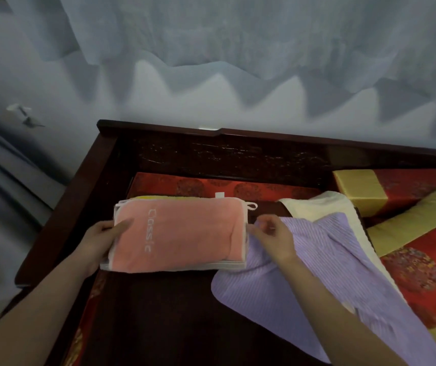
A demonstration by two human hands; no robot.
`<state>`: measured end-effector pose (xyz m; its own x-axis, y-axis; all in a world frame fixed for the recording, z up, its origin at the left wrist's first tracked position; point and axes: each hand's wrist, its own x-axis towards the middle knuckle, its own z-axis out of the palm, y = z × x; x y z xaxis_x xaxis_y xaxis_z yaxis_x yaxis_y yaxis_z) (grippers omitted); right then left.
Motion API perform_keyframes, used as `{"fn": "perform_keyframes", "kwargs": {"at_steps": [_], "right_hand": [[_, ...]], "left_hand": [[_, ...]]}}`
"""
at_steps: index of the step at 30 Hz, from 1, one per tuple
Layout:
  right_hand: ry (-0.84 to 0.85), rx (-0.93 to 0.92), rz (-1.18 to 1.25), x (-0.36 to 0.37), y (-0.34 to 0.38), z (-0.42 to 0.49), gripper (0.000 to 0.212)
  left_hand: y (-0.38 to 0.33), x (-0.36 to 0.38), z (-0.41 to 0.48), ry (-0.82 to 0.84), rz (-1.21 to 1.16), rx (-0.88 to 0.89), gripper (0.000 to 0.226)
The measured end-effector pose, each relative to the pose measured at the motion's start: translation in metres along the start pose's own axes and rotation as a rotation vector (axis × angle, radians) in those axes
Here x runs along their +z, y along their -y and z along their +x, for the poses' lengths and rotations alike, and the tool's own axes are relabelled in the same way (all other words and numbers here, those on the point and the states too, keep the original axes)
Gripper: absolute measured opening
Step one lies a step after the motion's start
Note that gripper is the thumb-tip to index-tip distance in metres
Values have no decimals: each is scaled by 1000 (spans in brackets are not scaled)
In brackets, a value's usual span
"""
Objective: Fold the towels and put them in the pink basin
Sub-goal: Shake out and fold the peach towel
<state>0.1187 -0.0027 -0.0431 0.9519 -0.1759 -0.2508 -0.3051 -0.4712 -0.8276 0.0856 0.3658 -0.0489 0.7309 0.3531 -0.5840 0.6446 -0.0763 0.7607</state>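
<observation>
1. The soft folded pink towel (185,233) with white edges and white letters is the thing in hand. It sits between the two hands, over the dark wooden surface (158,313).
2. The left hand (103,239) is at the left end of the pink towel. Its grip is clamped on the cloth, thumb on top and fingers under. I think this keeps the folds from falling open.
3. The right hand (272,233) is at the right end of the pink towel, with curled fingers touching the edge. I cannot tell if its grip is really closed on the cloth.
4. Two hands, one at each end, look like a good way to keep the bundle flat when it is carried.
5. Just right of the pink towel lies a striped purple towel (317,260), spread out and not folded. A plain cream towel (304,204) peeks out from under it.
6. Behind the pink towel a thin yellow strip (158,198) shows. It may be one more towel.
7. So I count one pink, one purple, one cream, and maybe one yellow.
8. Farther right of the pink towel are two red and gold cushions (410,268).
9. The pink basin is not in view, so the pink towel is not put away yet.
</observation>
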Motion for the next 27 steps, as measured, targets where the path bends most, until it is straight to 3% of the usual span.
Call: {"fn": "perform_keyframes", "kwargs": {"at_steps": [4, 9, 12, 15, 17, 19, 23, 27], "right_hand": [[2, -73, 101, -2, -23, -45, 17], [29, -190, 87, 21, -31, -55, 20], [47, -211, 73, 23, -35, -53, 32], [78, -183, 121, 11, -45, -55, 15], [103, -200, 66, 6, -58, -58, 21], [118, -227, -8, 6, -66, -60, 10], [102, -262, -91, 10, -71, -58, 16], [88, -281, -56, 12, -65, -59, 18]], "left_hand": [[2, 2, 0, -26, 156, 0, 53], [-13, 9, 9, -157, 47, 143, 42], [-21, 12, 13, -174, 113, 228, 38], [-22, 13, 16, -184, 147, 277, 38], [-19, 12, 17, -177, 155, 266, 39], [-17, 8, 16, -137, 132, 179, 46], [-10, -13, 5, 108, 306, -31, 42], [-3, -25, -1, 192, 334, 32, 24]]}}
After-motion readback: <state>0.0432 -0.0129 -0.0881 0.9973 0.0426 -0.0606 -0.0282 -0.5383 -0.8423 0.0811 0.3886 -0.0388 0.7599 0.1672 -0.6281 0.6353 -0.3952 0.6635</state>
